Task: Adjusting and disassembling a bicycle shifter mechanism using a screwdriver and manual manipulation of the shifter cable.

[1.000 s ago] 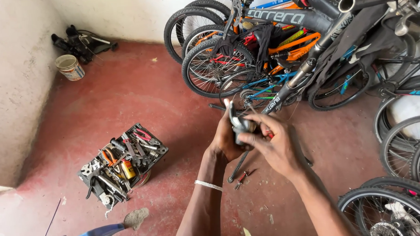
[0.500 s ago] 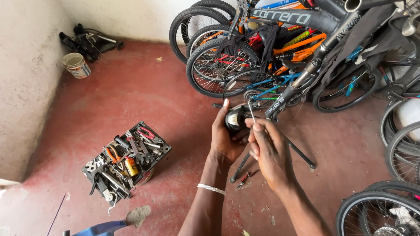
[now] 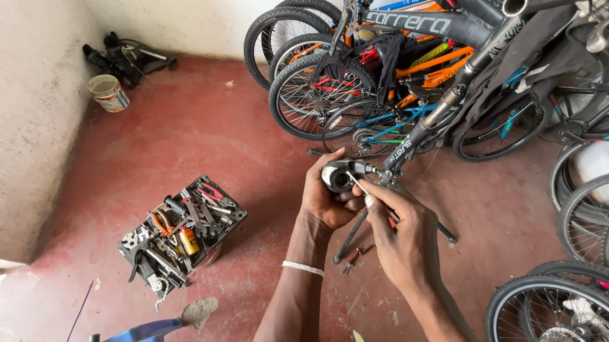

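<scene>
Left hand (image 3: 327,202) is wrapped around a small rounded silver-and-black metal bike part (image 3: 338,176), fingers curled under it, thumb up over the top edge. Part looks like a dome-shaped housing with a dark round opening facing the camera and a black stub sticking out to its right. Right hand (image 3: 402,236) is pinched shut on a thin silver metal rod-like tool (image 3: 357,185), tip set against the opening of the part. Can't tell exactly what kind of tool; too thin.

Part sits in the air above the red concrete floor (image 3: 182,141), just beside the lower end of a grey bike frame tube (image 3: 424,130) that slants up to the right. White beaded bracelet (image 3: 303,267) on the left wrist.

On the floor below the hands: small red-handled tool (image 3: 352,258) and a thin black bar (image 3: 349,237). Further left, well apart, an open black toolbox (image 3: 180,232) crammed with pliers, spanners and wrenches. Stack of bicycles (image 3: 382,67) along the far wall, white plastic bucket (image 3: 108,92) near the far left corner.
</scene>
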